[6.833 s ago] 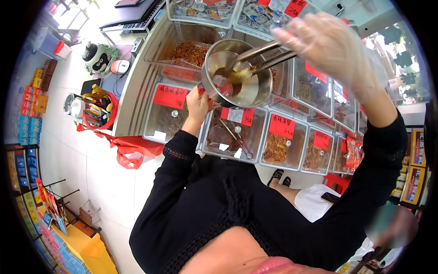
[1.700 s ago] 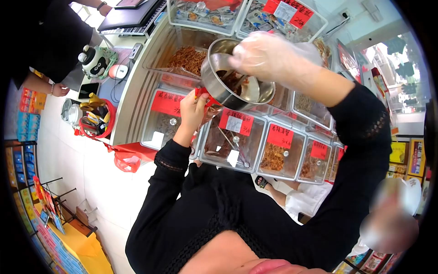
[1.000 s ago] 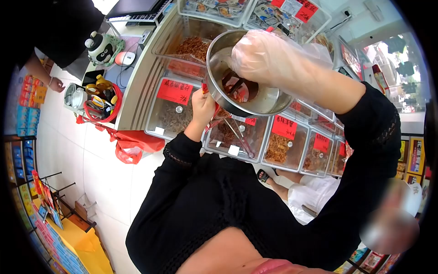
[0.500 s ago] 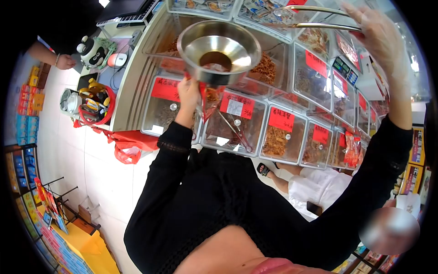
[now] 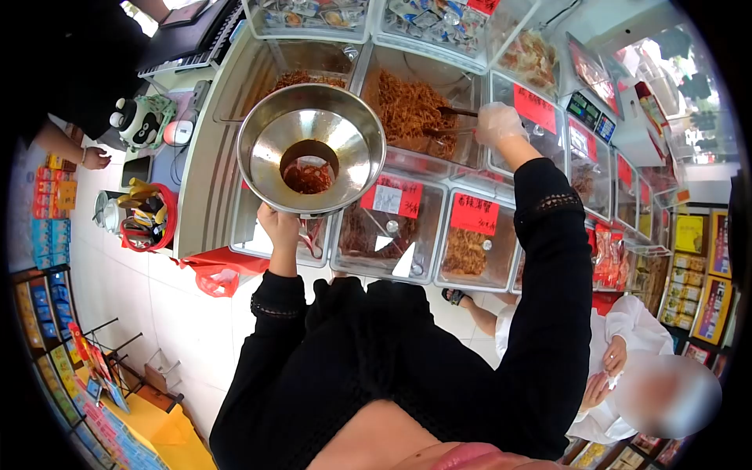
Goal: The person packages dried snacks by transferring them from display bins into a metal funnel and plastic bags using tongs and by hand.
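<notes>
My left hand [image 5: 280, 229] is closed beneath the rim of a wide stainless-steel funnel [image 5: 258, 149], holding it up; the fingers are partly hidden. Through the funnel's neck, reddish shredded food [image 5: 308, 177] shows below. The bag under the funnel is mostly out of sight. My right hand [image 5: 503, 125], in a clear plastic glove, grips metal tongs [image 5: 464, 112]. Their tips reach into an open clear bin of brown-red shredded snack [image 5: 403, 102].
Lidded clear bins with red price labels [image 5: 472, 211] line the near counter. A digital scale [image 5: 591, 117] stands at the right. A tool basket [image 5: 149, 215] sits at the left. A co-worker's hand [image 5: 96, 158] is far left; a person in white [image 5: 627, 337] stands lower right.
My right hand has come down and left, bringing the tongs from above the counter into the shredded-snack bin. My left hand has shifted the funnel left and down, its mouth now tilted more toward me.
</notes>
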A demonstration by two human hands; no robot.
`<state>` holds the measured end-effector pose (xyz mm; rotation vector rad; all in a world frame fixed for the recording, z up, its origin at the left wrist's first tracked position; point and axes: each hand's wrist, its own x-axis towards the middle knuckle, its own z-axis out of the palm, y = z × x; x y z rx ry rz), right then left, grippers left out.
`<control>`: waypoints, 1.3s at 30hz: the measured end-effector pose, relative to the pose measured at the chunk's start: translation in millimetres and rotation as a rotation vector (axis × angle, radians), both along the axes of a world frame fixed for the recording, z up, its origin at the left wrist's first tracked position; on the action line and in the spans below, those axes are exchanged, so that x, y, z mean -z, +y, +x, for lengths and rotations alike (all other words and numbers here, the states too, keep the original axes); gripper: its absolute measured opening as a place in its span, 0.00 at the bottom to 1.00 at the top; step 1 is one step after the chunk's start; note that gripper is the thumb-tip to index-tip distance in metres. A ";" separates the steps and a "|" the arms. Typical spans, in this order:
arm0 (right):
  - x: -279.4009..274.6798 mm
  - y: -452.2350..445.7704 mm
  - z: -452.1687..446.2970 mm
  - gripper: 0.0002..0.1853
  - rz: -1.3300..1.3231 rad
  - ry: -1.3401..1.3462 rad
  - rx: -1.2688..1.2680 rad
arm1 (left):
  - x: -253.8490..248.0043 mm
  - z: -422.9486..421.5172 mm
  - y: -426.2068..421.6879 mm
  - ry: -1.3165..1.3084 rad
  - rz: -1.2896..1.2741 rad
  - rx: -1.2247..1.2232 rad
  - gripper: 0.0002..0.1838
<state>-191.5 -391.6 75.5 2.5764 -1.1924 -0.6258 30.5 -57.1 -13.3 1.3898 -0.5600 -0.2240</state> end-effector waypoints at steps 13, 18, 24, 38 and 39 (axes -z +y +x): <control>-17.2 -12.5 -38.5 0.06 -0.125 -0.074 -0.368 | -2.3 9.5 -18.3 -0.119 0.059 0.106 0.07; -21.7 -8.8 -29.5 0.06 -0.171 -0.042 -0.414 | 3.2 13.6 -17.5 -0.248 0.108 0.096 0.06; -72.4 -13.6 -35.6 0.03 -0.209 -0.124 -0.350 | 1.6 11.8 -17.6 -0.201 0.088 0.075 0.08; -113.5 -13.6 -35.0 0.10 -0.170 -0.007 -0.170 | -40.7 41.4 -65.5 -0.634 0.318 0.050 0.21; -101.5 -11.4 -27.9 0.10 -0.169 -0.006 -0.171 | -39.9 38.8 -64.2 -0.633 0.319 0.050 0.21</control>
